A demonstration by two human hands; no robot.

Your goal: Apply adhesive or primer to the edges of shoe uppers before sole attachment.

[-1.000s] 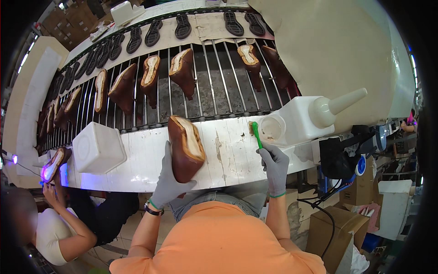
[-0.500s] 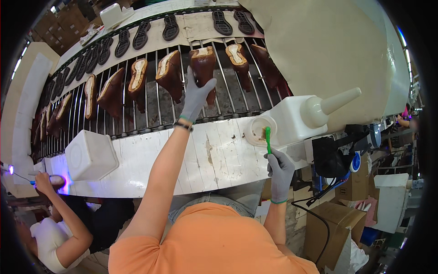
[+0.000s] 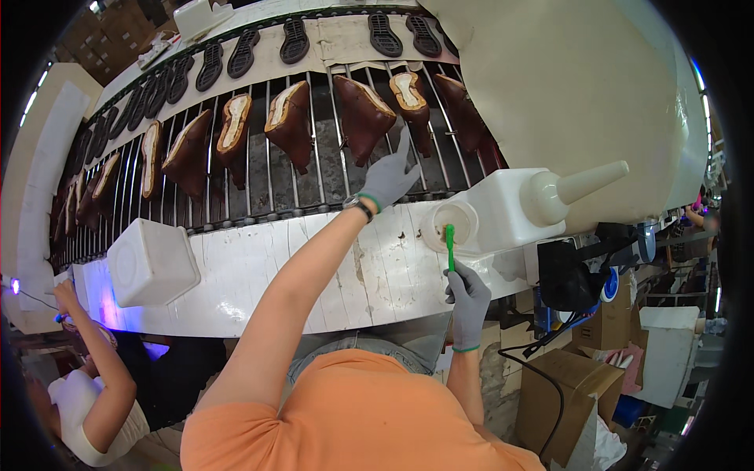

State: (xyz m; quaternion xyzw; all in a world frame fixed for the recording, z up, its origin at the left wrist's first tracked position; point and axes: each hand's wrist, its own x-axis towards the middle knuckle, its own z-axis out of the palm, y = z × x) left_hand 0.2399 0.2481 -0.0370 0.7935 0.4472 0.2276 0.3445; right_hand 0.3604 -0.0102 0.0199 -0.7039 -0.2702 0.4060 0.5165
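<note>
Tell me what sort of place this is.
Likely a shoe factory: dark soles lie in a row behind brown uppers on metal bars, and the right hand holds a brush.

White bench [image 3: 275, 275]: supports a square white container [image 3: 149, 263] at left and, at right, a round cup [image 3: 469, 235] beside a spouted white bottle [image 3: 518, 206]. Metal-bar rack [image 3: 321, 182], beyond the bench: supports a row of brown shoe uppers [image 3: 367, 125], undersides mostly upward. Beige sheet [image 3: 338, 43], behind the uppers: supports dark soles [image 3: 294, 41]
</note>
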